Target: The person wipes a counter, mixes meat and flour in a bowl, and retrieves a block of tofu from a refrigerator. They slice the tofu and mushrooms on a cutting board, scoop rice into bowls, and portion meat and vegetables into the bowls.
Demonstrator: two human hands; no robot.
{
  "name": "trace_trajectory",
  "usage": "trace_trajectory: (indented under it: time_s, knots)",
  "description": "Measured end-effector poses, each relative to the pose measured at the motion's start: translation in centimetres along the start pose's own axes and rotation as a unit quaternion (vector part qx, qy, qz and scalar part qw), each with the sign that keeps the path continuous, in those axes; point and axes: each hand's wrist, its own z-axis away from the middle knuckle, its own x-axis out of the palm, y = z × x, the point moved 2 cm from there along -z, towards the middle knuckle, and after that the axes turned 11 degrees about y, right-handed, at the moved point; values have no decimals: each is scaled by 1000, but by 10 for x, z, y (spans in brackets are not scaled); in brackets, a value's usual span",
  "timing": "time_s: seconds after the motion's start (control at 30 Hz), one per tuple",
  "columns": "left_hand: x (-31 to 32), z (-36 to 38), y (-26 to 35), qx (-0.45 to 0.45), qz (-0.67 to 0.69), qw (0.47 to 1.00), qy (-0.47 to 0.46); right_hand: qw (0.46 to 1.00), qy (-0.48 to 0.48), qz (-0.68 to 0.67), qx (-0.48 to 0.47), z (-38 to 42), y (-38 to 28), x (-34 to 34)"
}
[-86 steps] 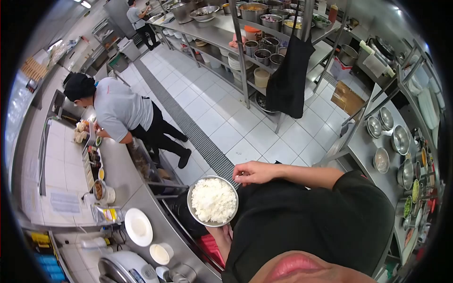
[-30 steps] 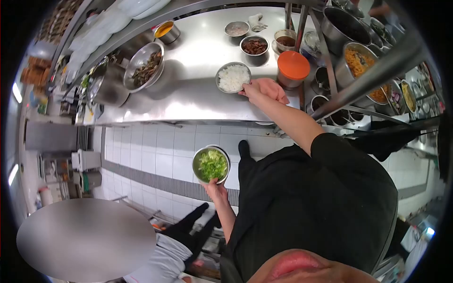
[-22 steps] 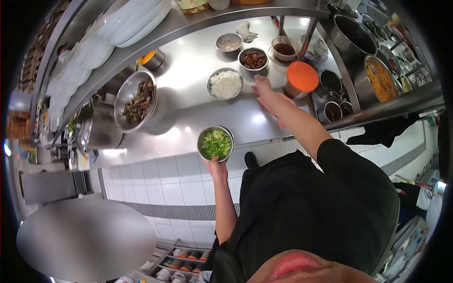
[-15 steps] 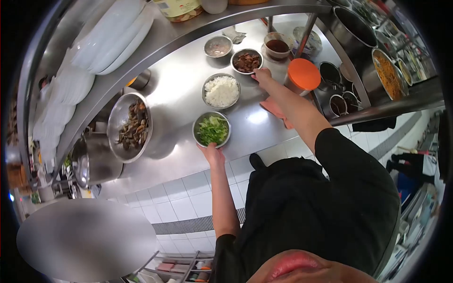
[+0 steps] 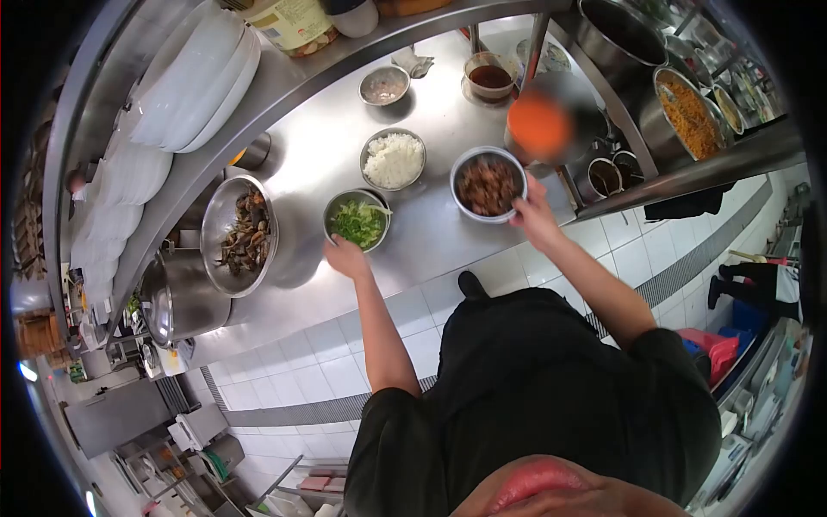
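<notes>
My left hand (image 5: pixel 347 257) grips the near rim of a metal bowl of chopped greens (image 5: pixel 357 221), at the left middle of the steel counter. My right hand (image 5: pixel 536 215) is closed on the right rim of a metal bowl of brown meat pieces (image 5: pixel 488 185), near the counter's front edge. That bowl appears raised off the surface. A bowl of white rice (image 5: pixel 394 161) stands between and behind the two, touched by neither hand. Farther back sits a small metal bowl (image 5: pixel 384 86) with pale contents.
A large bowl of shellfish-like pieces (image 5: pixel 244 233) stands at the left beside a steel pot (image 5: pixel 185 297). An orange-lidded container (image 5: pixel 538 127) and a cup of dark sauce (image 5: pixel 490 77) are at the right. A curved steel shelf (image 5: pixel 301 86) with stacked white plates (image 5: pixel 185 77) overhangs the counter.
My right hand has brought the meat bowl from the back of the counter toward me and slightly right. My left hand has shifted the greens bowl a little to the left.
</notes>
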Motion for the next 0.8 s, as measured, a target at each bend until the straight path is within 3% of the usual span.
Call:
trace_trajectory:
  time_s: [0.07,0.1,0.13,0.2,0.23,0.33,0.43,0.5,0.57,0.63,0.67,0.7,0.73,0.77,0.8]
  knots:
    - [-21,9,6,-46,121,992,-4,999,-4,-7,39,28,11,-36]
    - [-38,24,26,-92,264,959,-51,998,-1,11,55,34,24,-57]
    - [-43,36,24,-135,324,932,-96,997,3,28,71,38,37,-76]
    - [-47,62,18,-165,274,929,-188,996,-18,11,92,53,43,-93]
    - [-34,72,-17,-178,263,914,-253,995,-25,2,98,58,43,-96]
    - [-13,94,-55,-96,240,928,-267,992,-42,0,120,57,56,-91]
    - [3,86,-67,-119,197,938,-260,992,-70,46,95,37,85,-75]
    - [-2,73,-42,-209,200,923,-254,991,-85,30,101,21,102,-59]
    - [27,58,-58,-211,269,915,-215,996,-68,5,50,17,93,-34]
    - [59,41,-76,-201,352,896,-182,982,-81,100,139,-22,125,-29]
    - [74,38,-72,-208,431,862,-165,955,-63,290,1,-33,117,-26]
    - [68,28,-54,-111,397,876,-251,934,-42,339,-105,-23,86,-23]
    - [69,25,-49,-229,382,864,-236,897,-5,392,-207,-13,54,-20]
    - [76,17,-59,-214,304,911,-178,868,-64,396,-293,23,13,-12]
    - [74,16,-59,-187,264,932,-161,846,-69,444,-285,46,-23,-10]
